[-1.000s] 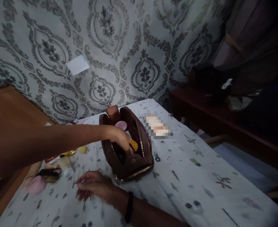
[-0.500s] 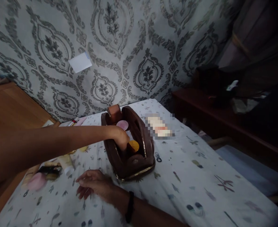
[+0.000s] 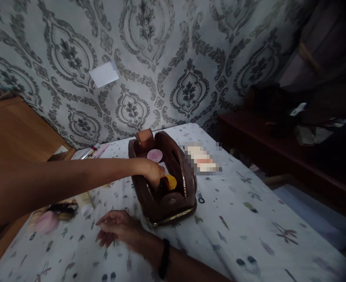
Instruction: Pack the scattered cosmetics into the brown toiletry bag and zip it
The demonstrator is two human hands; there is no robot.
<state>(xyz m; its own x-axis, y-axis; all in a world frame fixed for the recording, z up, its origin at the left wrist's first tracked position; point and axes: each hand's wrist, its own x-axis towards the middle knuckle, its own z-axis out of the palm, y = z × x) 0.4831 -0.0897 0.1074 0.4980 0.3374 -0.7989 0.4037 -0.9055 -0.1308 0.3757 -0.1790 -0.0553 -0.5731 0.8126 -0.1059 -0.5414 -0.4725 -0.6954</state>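
A brown leather bag [image 3: 167, 205] stands unzipped in the middle of the table. My left hand [image 3: 151, 174] reaches down into it from the left, its fingers hidden by the bag's side and contents. Close to that hand inside the bag are a round pink item [image 3: 154, 155], a silvery glittery piece [image 3: 163, 168] and a yellow-orange round item [image 3: 171, 182]. My right hand [image 3: 116, 228], with a black band on its wrist, rests over the tablecloth in front of the bag. Its fingers are loosely curled and apart, holding nothing.
Left of the bag lie a cream tube [image 3: 85, 203], a pink puff-like item [image 3: 47, 222] and dark cosmetics, partly behind my left forearm. A blurred-out flat item [image 3: 202, 157] lies to the bag's right. The patterned wall stands behind; a dark red bench [image 3: 249, 145] is at right.
The view has shifted slightly, so the bag appears a little further right. Inside it, the yellow-orange item shows a darker part beside my left hand. My right hand has barely moved.
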